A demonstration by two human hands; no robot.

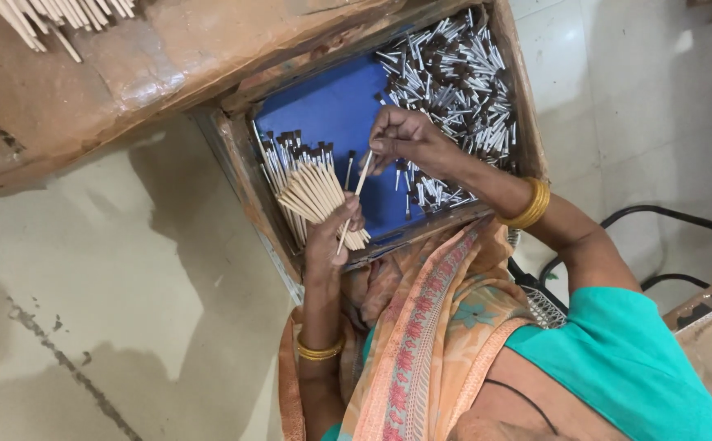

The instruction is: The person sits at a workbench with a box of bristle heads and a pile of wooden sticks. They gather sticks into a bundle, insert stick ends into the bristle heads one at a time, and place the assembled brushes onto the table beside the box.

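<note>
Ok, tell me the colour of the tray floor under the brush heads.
Blue: the tray floor shows best in the head view.

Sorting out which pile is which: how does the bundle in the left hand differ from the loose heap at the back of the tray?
The bundle has pale wooden handles; the heap is bare silver ferrules with none. The bundle lies aligned and fanned, gripped by the left hand; the heap is jumbled and unheld. The bundle is far smaller. Both show dark bristle tips and sit over the blue tray.
</note>
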